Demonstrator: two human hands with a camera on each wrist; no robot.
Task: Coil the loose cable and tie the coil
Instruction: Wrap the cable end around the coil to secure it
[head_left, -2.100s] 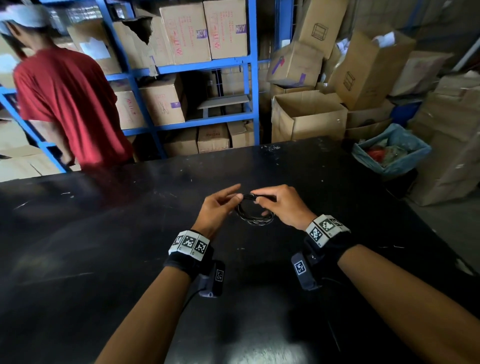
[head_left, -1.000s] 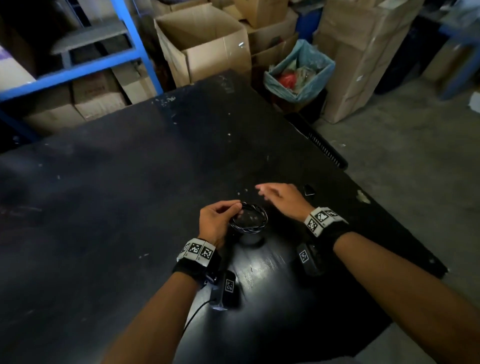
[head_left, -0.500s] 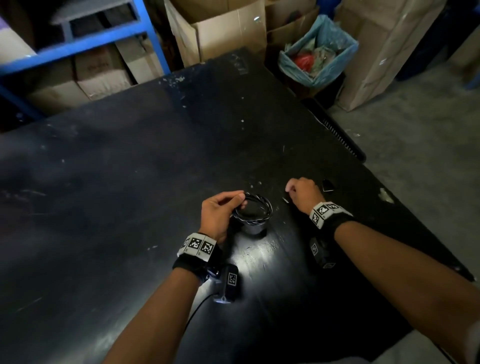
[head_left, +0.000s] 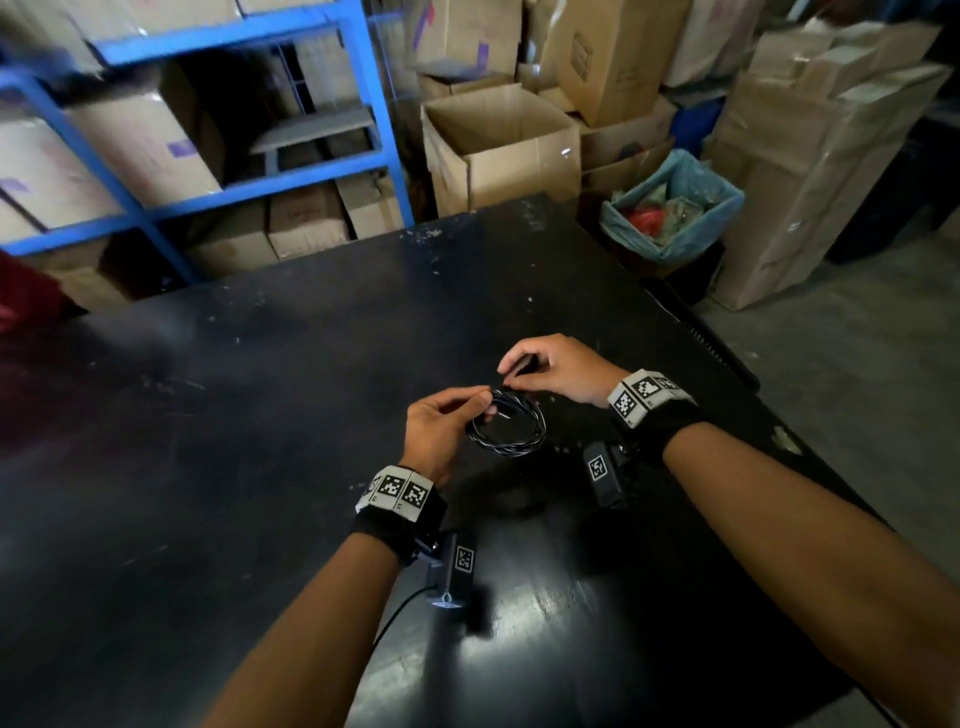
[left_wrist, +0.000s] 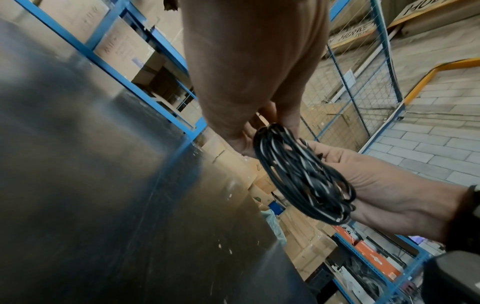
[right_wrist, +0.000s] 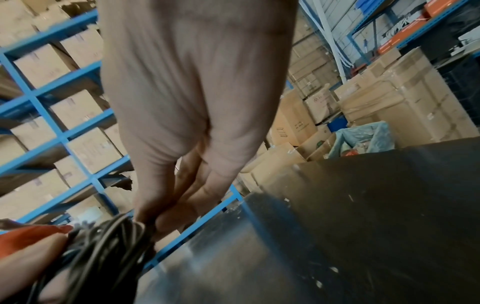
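Observation:
A small coil of black cable (head_left: 519, 448) hangs just above the black table (head_left: 260, 467). My left hand (head_left: 483, 408) pinches its left rim between thumb and fingers. In the left wrist view the coil (left_wrist: 298, 174) shows as several tight loops under the left hand (left_wrist: 270, 125). My right hand (head_left: 511, 376) is at the coil's upper edge, thumb and fingers pinched on a small dark tie that is mostly hidden. In the right wrist view the right hand (right_wrist: 155, 220) meets the coil (right_wrist: 103, 246) at the bottom left.
The table's right edge (head_left: 727, 358) runs close to my right wrist. Beyond it stand a blue-lined bin (head_left: 675, 208), an open cardboard box (head_left: 498, 140) and stacked cartons. Blue shelving (head_left: 130, 208) lines the far side. A person's red sleeve (head_left: 21, 296) shows at far left.
My right hand left the coil, reached right to a small item near the table edge, and has come back to the coil's top, pinching. The left hand kept holding the coil.

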